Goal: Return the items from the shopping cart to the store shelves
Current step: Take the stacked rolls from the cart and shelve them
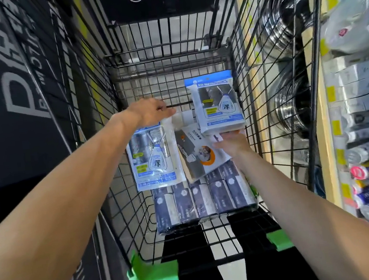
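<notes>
Both my arms reach down into a black wire shopping cart (273, 97). My left hand (150, 112) grips the top edge of a blue-and-white pack of drawstring bags (152, 159) that hangs below it. My right hand (233, 142) holds the bottom of a second, matching pack (217, 101), raised upright near the cart's right wall. Between them lies a flat white and grey pack with an orange picture (200, 155). A bundle of several dark rolls (204, 197) lies on the cart floor nearer to me.
Store shelves (363, 101) stand close on the right with boxed and wrapped goods and yellow price tags. Steel pots (285, 20) show through the cart's right wall. A black printed panel (17, 90) runs along the left. Green corner guards (153, 274) mark the cart's near rim.
</notes>
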Action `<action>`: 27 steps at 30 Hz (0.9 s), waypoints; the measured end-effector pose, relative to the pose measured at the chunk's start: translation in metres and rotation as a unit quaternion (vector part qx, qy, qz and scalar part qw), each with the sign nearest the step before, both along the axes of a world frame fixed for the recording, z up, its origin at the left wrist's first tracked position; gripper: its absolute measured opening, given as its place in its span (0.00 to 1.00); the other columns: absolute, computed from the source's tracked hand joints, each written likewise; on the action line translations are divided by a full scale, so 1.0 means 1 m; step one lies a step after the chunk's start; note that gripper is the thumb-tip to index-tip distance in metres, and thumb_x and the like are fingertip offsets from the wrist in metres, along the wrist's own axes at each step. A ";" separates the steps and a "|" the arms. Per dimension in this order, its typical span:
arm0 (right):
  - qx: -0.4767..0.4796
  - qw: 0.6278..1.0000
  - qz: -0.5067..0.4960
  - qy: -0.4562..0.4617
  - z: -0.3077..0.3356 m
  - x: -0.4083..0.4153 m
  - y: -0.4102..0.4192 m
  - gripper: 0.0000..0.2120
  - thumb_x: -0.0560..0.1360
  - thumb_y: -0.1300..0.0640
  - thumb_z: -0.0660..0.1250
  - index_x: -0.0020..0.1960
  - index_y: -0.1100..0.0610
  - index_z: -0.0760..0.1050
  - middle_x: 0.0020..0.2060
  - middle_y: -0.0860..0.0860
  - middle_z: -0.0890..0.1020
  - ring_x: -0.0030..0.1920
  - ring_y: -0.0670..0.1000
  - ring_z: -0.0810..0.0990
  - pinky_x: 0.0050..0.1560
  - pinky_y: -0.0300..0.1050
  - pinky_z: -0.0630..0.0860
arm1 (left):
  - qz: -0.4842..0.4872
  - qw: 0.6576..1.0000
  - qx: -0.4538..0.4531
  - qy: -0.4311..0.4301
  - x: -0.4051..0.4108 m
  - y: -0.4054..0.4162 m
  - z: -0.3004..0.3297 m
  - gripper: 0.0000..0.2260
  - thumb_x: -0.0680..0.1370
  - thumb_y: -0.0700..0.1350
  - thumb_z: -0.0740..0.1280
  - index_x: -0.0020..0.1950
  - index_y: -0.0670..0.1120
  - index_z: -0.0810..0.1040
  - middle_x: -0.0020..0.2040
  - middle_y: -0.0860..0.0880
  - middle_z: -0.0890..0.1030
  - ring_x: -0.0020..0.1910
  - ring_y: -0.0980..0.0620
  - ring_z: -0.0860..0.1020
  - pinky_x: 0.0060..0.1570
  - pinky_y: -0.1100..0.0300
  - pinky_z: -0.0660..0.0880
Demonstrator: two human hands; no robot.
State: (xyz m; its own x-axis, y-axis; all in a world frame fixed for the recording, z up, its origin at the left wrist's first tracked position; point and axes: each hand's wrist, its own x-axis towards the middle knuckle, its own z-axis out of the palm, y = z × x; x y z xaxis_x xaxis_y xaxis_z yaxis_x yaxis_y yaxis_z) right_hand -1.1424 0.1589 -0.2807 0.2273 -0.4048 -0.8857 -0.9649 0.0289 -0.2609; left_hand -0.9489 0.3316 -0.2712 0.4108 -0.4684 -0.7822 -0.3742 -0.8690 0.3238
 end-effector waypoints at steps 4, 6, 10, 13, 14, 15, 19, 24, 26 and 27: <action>0.120 0.991 -0.041 0.044 0.008 -0.017 0.009 0.23 0.73 0.59 0.74 0.65 0.63 0.73 0.62 0.58 0.80 0.59 0.56 0.81 0.54 0.49 0.81 | -0.008 1.000 0.010 0.008 0.000 -0.006 0.003 0.23 0.82 0.63 0.55 0.70 0.50 0.73 0.70 0.45 0.74 0.69 0.42 0.71 0.66 0.49 0.67; 0.119 0.990 -0.080 -0.015 0.008 -0.021 0.017 0.25 0.73 0.63 0.74 0.67 0.63 0.71 0.63 0.59 0.80 0.60 0.57 0.81 0.61 0.53 0.78 | -0.010 1.000 0.022 0.013 0.000 -0.003 0.000 0.24 0.80 0.65 0.57 0.70 0.52 0.71 0.69 0.44 0.74 0.67 0.41 0.72 0.65 0.47 0.69; 0.054 0.990 -0.065 -0.112 0.009 -0.022 0.031 0.21 0.72 0.72 0.71 0.64 0.62 0.76 0.58 0.56 0.83 0.56 0.52 0.81 0.63 0.45 0.75 | 0.005 0.999 0.005 -0.036 -0.006 -0.003 0.002 0.28 0.78 0.67 0.59 0.66 0.46 0.69 0.58 0.44 0.77 0.59 0.40 0.76 0.55 0.48 0.72; -0.173 0.979 0.101 -0.042 0.006 -0.038 0.029 0.09 0.74 0.59 0.71 0.53 0.58 0.79 0.47 0.53 0.82 0.48 0.55 0.81 0.51 0.49 0.80 | 0.005 0.998 -0.015 -0.068 -0.012 -0.008 0.008 0.28 0.79 0.64 0.63 0.71 0.47 0.67 0.61 0.44 0.77 0.61 0.41 0.76 0.57 0.49 0.72; -0.219 0.962 0.165 0.008 0.010 -0.046 0.028 0.09 0.74 0.52 0.70 0.50 0.57 0.78 0.46 0.53 0.82 0.46 0.57 0.82 0.48 0.49 0.80 | 0.003 0.998 -0.017 -0.065 -0.013 -0.010 0.009 0.29 0.78 0.63 0.64 0.73 0.47 0.66 0.64 0.44 0.76 0.63 0.42 0.75 0.59 0.48 0.73; -0.216 0.954 0.198 0.061 0.012 -0.055 0.026 0.13 0.73 0.48 0.68 0.49 0.58 0.76 0.45 0.54 0.81 0.46 0.57 0.81 0.47 0.49 0.80 | 0.003 0.998 -0.016 -0.059 -0.014 -0.011 0.010 0.30 0.78 0.62 0.65 0.74 0.47 0.65 0.66 0.44 0.75 0.64 0.42 0.75 0.61 0.47 0.73; -0.042 0.972 0.142 0.180 0.023 -0.071 0.019 0.26 0.74 0.48 0.70 0.64 0.63 0.71 0.47 0.55 0.76 0.49 0.57 0.78 0.49 0.45 0.74 | 0.003 0.999 -0.020 -0.042 -0.013 -0.011 0.008 0.30 0.76 0.60 0.69 0.73 0.47 0.66 0.67 0.44 0.75 0.63 0.42 0.75 0.60 0.47 0.74; 0.080 0.982 0.071 0.155 0.039 -0.056 0.007 0.37 0.66 0.50 0.80 0.69 0.64 0.71 0.61 0.60 0.77 0.57 0.60 0.77 0.62 0.52 0.75 | 0.022 0.999 -0.038 -0.029 -0.012 -0.009 0.015 0.27 0.77 0.54 0.71 0.72 0.47 0.67 0.64 0.44 0.77 0.56 0.45 0.75 0.55 0.51 0.72; 0.090 0.986 0.052 0.128 0.051 -0.049 0.008 0.39 0.63 0.52 0.81 0.69 0.63 0.71 0.66 0.59 0.74 0.63 0.59 0.75 0.58 0.50 0.75 | 0.026 0.999 -0.038 -0.028 -0.014 -0.010 0.017 0.30 0.77 0.53 0.71 0.76 0.47 0.65 0.68 0.44 0.75 0.64 0.43 0.74 0.61 0.50 0.71; 0.078 0.990 0.047 0.111 0.059 -0.046 0.009 0.36 0.62 0.54 0.81 0.66 0.63 0.73 0.64 0.58 0.76 0.61 0.58 0.76 0.57 0.48 0.75 | 0.026 0.999 -0.034 -0.030 -0.014 -0.010 0.018 0.32 0.77 0.54 0.71 0.77 0.46 0.63 0.70 0.43 0.73 0.67 0.42 0.73 0.63 0.49 0.70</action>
